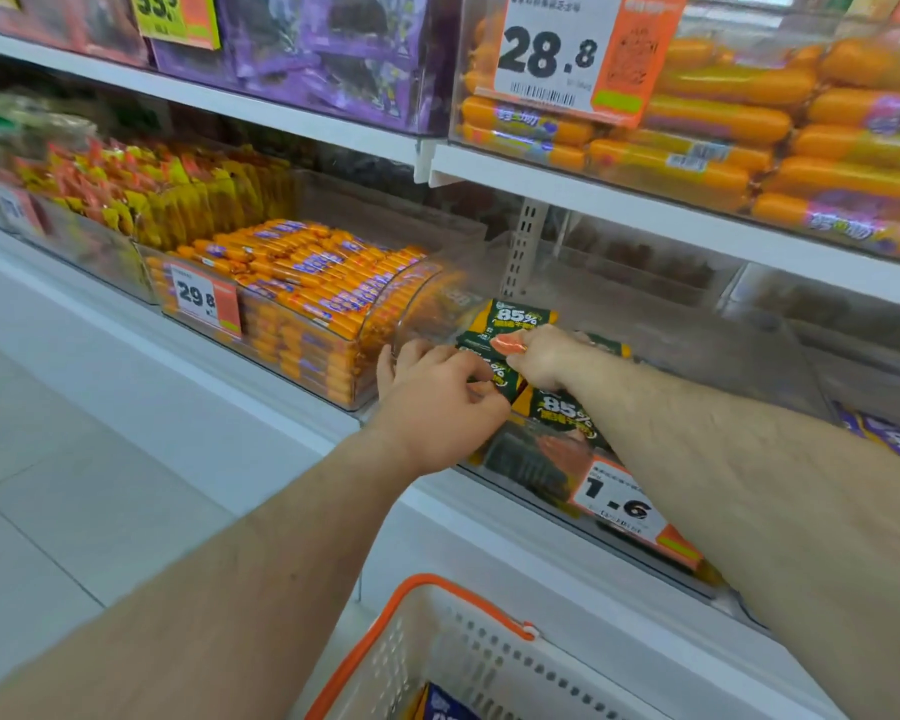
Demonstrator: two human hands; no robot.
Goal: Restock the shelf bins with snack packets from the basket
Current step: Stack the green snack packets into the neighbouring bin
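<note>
Both my hands reach into a clear shelf bin (536, 475) that holds dark green "85%" snack packets (562, 410). My left hand (432, 392) has its fingers curled on the edge of one green packet near the bin's left side. My right hand (541, 356) pinches another green packet with an orange end, just above the pile. A further green packet (520, 317) lies at the back of the bin. The white basket with an orange rim (468, 662) sits below, with a blue packet (445, 706) showing inside.
A clear bin of orange sausage sticks (302, 298) stands directly left of my hands. Orange sausages (749, 127) and purple packets (323, 49) fill the shelf above. Price tags hang on the bin fronts. A pale tiled floor (48, 459) lies at left.
</note>
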